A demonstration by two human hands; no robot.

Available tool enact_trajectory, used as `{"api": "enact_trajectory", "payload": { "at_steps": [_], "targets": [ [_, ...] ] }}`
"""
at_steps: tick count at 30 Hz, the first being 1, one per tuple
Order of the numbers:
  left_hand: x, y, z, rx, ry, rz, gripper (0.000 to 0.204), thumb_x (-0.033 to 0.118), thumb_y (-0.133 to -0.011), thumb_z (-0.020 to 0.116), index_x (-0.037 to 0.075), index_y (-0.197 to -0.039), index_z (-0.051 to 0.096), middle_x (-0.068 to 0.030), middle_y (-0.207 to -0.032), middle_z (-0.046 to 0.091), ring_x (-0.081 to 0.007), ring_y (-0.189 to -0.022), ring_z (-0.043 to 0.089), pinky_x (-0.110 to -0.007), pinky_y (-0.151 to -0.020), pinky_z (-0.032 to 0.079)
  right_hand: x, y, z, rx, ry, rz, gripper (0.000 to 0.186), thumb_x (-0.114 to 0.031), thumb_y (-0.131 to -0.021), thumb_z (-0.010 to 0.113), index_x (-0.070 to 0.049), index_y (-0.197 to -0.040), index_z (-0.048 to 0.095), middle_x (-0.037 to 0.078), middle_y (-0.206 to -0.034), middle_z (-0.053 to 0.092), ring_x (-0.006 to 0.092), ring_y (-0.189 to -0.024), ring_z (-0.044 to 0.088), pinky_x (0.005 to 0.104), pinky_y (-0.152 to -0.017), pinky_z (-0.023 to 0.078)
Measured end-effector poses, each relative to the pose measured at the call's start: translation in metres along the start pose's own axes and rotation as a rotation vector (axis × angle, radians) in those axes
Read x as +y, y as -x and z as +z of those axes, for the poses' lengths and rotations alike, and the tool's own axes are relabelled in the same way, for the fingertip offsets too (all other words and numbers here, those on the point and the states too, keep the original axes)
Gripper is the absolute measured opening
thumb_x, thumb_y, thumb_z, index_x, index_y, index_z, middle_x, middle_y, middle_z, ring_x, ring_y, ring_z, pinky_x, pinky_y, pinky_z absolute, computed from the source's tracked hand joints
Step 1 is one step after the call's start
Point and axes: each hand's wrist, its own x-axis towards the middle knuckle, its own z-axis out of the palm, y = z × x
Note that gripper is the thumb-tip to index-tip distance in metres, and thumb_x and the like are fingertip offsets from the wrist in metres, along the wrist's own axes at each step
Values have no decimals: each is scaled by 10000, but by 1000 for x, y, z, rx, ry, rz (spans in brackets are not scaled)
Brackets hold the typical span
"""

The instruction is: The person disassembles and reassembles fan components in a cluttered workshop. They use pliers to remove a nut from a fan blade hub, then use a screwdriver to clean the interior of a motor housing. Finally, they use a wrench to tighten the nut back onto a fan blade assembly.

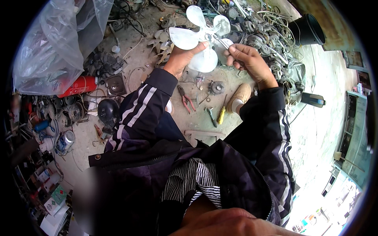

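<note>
White fan blade [203, 36] is the landmark: it's off the floor [157, 129], held up between both hands. Left hand [182, 59]: grip closed on the blade, thumb on its face beside the hub. Right hand [250, 59]: grip pinched on a slim metal piece [223, 43], just right of the blade's hub; its far end points at the hub. Can't tell contact, or the piece's exact kind.

Step in hand, judging by the pose: hub work on the blade. Next move probably calls for a steady left hold while the right lines the slim piece up with the hub; a slip off-centre looks like the main risk.

On the floor, nearer the body than the blade: round motor-like part [216, 87], red-handled pliers [186, 99], yellow-handled screwdriver [221, 115]. Beyond and right of the blade: heap of scrap parts [258, 41].
</note>
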Motion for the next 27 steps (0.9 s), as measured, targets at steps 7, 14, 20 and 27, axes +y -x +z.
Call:
{"api": "enact_trajectory", "payload": {
  "at_steps": [7, 14, 20, 27],
  "targets": [
    [-6, 0, -1, 53, 42, 7, 486, 238, -785, 782, 10, -1157, 568, -72, -1087, 635, -163, -977, 607, -301, -852, 489, 9, -7, 19, -16, -17, 42, 282, -331, -983, 513, -78, -1007, 636, -37, -805, 660, 5, -630, 490, 161, -535, 329],
    [-1, 4, 2, 69, -63, 57, 473, 216, -755, 810, 3, -1111, 582, -63, -1037, 640, -158, -932, 607, -305, -819, 496, 13, -5, 18, -65, -43, 79, 277, -338, -973, 525, -87, -1003, 639, 2, -856, 694, 37, -688, 556, 183, -587, 384],
    [-8, 0, -4, -1, -174, 158, 439, 259, -741, 819, 6, -1035, 614, -60, -961, 654, -152, -873, 612, -302, -776, 499, 16, -10, -1, -40, 136, -23, 264, -301, -970, 550, -69, -940, 672, -26, -784, 645, 31, -665, 518, 186, -584, 375],
    [3, 0, -7, -177, -454, 103, 428, 327, -749, 801, 15, -996, 643, -65, -947, 667, -149, -870, 621, -299, -779, 501, 7, -4, -14, 202, 600, -183, 300, -315, -922, 624, -24, -916, 696, -36, -638, 555, 49, -596, 465, 232, -558, 379]
  ]
}}
